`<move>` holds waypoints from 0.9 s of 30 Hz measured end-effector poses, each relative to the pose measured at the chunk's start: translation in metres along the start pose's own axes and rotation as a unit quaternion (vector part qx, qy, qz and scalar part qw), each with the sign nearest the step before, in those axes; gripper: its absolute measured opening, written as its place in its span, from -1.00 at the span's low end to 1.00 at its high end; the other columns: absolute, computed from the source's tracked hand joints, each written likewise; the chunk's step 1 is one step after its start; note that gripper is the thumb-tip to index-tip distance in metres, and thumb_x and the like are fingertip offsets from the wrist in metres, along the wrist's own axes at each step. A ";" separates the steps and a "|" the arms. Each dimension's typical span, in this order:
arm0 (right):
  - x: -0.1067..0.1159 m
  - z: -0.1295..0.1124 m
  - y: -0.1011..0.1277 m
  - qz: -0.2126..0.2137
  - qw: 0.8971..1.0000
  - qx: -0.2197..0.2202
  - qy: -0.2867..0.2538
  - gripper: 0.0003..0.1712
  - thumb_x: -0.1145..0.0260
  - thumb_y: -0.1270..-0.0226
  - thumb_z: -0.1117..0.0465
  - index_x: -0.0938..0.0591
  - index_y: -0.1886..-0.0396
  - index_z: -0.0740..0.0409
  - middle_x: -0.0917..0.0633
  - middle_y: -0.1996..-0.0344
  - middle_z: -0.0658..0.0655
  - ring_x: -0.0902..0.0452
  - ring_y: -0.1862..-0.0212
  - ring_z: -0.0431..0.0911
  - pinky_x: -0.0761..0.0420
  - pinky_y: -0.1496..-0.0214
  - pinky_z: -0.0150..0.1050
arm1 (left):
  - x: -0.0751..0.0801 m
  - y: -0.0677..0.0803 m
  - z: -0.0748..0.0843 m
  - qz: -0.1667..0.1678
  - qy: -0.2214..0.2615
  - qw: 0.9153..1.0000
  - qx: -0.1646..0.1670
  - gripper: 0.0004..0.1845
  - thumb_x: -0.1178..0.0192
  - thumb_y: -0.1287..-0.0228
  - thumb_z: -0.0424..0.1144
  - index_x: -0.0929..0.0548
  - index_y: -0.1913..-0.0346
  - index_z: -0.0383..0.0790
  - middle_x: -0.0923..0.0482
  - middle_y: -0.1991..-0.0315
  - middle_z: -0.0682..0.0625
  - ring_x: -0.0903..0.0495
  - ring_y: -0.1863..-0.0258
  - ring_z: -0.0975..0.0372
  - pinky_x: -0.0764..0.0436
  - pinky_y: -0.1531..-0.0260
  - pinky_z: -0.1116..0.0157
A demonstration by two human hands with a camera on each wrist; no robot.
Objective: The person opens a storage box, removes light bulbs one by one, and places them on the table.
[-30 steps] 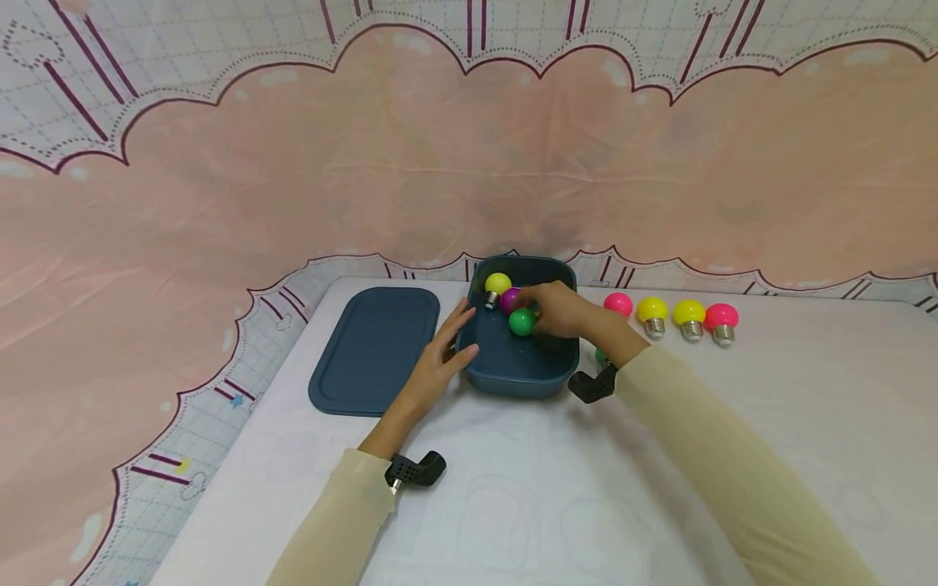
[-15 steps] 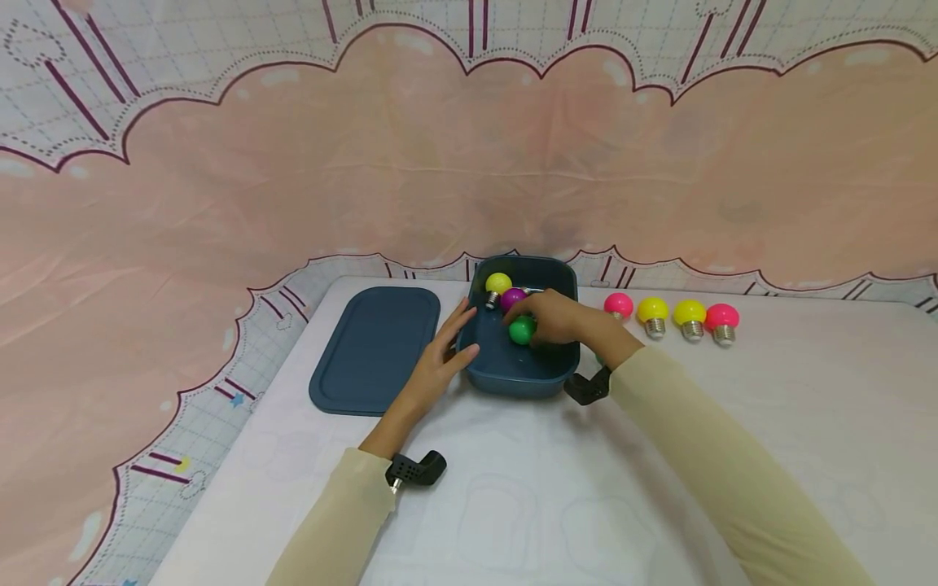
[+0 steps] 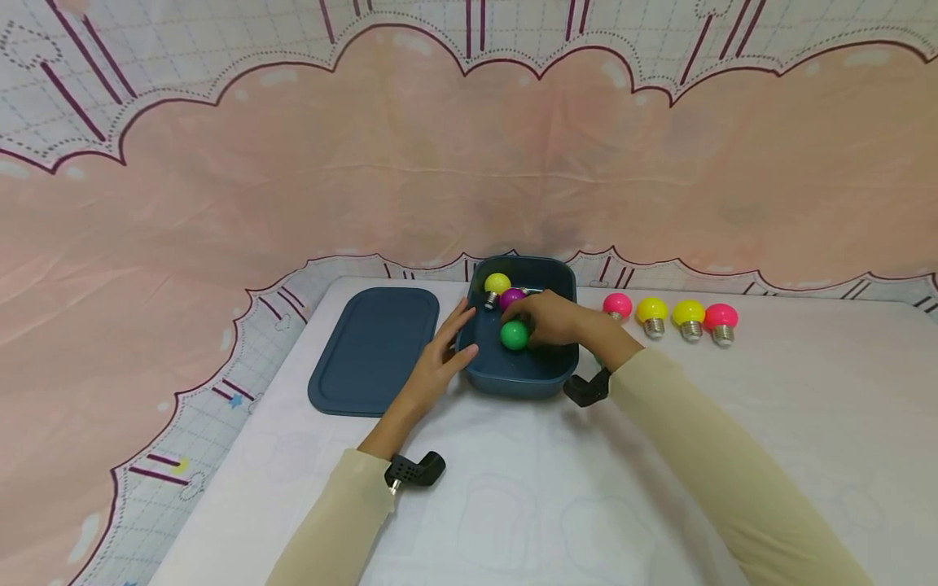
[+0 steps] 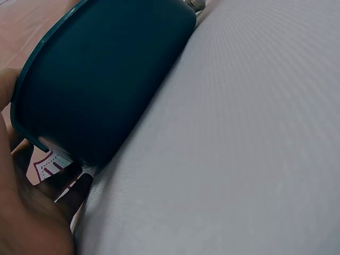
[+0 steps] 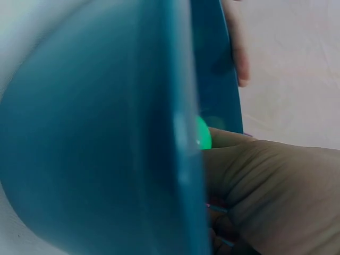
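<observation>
A dark blue box (image 3: 520, 384) stands on the table with light bulbs inside. My left hand (image 3: 438, 366) rests against its left side with fingers spread; in the left wrist view, fingers (image 4: 74, 194) touch the box's corner. My right hand (image 3: 553, 317) reaches inside over the right wall and holds a green bulb (image 3: 515, 334) at its base end, which the fingers hide. Just behind lie a purple bulb (image 3: 510, 298), partly covered by the hand, and a yellow bulb (image 3: 497, 283). In the right wrist view, the box wall (image 5: 106, 127) covers most of the green bulb (image 5: 203, 134).
A flat blue lid (image 3: 374, 350) lies left of the box. To the right, a row holds a pink bulb (image 3: 618, 305), yellow bulbs (image 3: 651, 311) and another pink bulb (image 3: 721, 316). A patterned cloth (image 3: 469, 163) hangs behind the white table (image 3: 513, 488).
My right hand has shifted slightly left and toward me inside the box. The green bulb has moved a little left and nearer. My left hand has stayed in place.
</observation>
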State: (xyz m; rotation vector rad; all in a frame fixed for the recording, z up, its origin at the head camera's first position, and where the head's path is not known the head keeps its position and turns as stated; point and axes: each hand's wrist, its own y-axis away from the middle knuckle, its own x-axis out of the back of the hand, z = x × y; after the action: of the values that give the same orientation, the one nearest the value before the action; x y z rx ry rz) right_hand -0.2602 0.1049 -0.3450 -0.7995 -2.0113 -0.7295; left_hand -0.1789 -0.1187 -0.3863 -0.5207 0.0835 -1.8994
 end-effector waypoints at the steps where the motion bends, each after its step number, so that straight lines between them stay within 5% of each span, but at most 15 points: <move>1: 0.000 0.000 0.000 0.001 1.000 0.000 -0.001 -0.46 -0.40 -0.15 0.36 -0.59 -0.18 0.09 -0.62 -0.03 0.20 -0.49 -0.08 0.11 -0.51 -0.08 0.05 | 0.000 0.000 0.000 0.000 0.000 1.000 0.000 -0.42 0.00 -0.42 -0.42 -0.13 -0.43 -0.45 0.16 -0.50 -0.23 0.13 -0.47 -0.04 -0.08 -0.32 -0.07; 13: 0.001 -0.002 0.002 0.018 1.000 0.011 -0.020 -0.55 -0.37 -0.21 0.34 -0.60 -0.13 0.13 -0.68 0.15 0.17 -0.59 0.11 0.01 -0.60 0.04 -0.13 | 0.001 0.000 -0.002 0.000 0.000 1.000 0.004 -0.42 0.01 -0.42 -0.43 -0.14 -0.44 -0.40 0.16 -0.51 -0.22 0.13 -0.47 -0.03 -0.08 -0.32 -0.08; 27: -0.007 -0.008 0.000 0.001 1.000 0.025 -0.001 -0.44 -0.40 -0.21 0.25 -0.53 -0.24 0.04 -0.57 -0.09 0.21 -0.47 -0.07 0.08 -0.49 -0.12 0.02 | 0.001 0.000 -0.003 -0.003 0.007 1.000 0.000 -0.43 0.01 -0.42 -0.42 -0.14 -0.44 -0.40 0.16 -0.51 -0.22 0.14 -0.47 -0.02 -0.09 -0.32 -0.07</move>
State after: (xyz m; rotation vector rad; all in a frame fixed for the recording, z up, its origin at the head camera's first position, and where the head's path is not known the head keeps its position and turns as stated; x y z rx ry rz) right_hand -0.2535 0.0975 -0.3472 -0.7721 -2.0234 -0.6744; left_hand -0.1804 -0.1204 -0.3883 -0.5087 0.0902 -1.9083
